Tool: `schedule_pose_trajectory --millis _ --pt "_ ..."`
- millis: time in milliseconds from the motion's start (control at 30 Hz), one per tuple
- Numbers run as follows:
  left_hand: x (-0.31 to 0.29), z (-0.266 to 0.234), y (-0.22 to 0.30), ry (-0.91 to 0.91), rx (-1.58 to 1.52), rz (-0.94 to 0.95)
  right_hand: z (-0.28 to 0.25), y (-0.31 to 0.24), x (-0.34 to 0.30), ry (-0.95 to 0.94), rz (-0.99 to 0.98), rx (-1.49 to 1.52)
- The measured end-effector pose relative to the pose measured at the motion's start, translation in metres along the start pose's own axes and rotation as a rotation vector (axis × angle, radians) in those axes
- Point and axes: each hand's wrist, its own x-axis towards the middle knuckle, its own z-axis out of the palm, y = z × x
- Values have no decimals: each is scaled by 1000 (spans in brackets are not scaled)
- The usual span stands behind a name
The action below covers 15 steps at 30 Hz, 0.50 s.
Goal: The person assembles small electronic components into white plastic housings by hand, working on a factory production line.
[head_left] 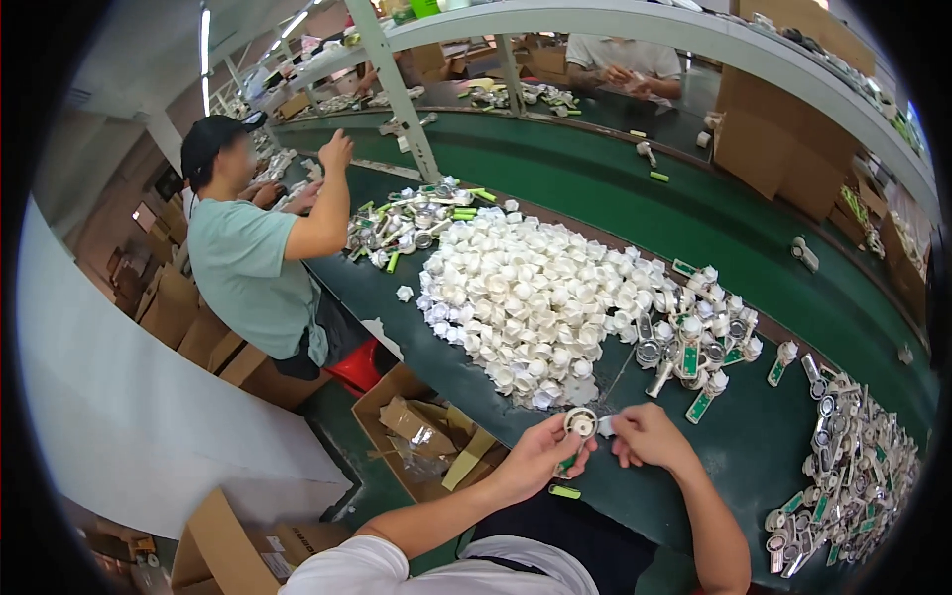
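Observation:
My left hand [540,451] is closed around a small white device housing [580,423]. Its round head points up, and a bit of green shows at its lower end. Just to the right, my right hand [650,436] pinches a small white plastic piece [606,426] close beside that round head; I cannot tell if they touch. Beyond both hands spreads a big heap of white plastic parts [526,288]. Under my left hand, by the table edge, lies a bright green cylinder [564,491].
Housings with green boards form a pile [694,332] right of the heap and a larger pile [843,476] at far right. A green conveyor belt [555,159] runs behind the table. A co-worker [253,248] stands at left, near a cardboard box [397,431]. A metal post [397,94] rises beyond.

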Motion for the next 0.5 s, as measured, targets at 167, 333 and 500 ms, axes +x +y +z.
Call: schedule_pose_trajectory --millis 167,333,500 --pt "9 6 7 85 -94 -19 18 -9 -27 384 -162 -321" --pt "19 -7 -2 84 -68 21 25 2 -19 406 -448 -649" --pt "23 3 -2 98 62 73 26 -7 -33 495 -612 143"
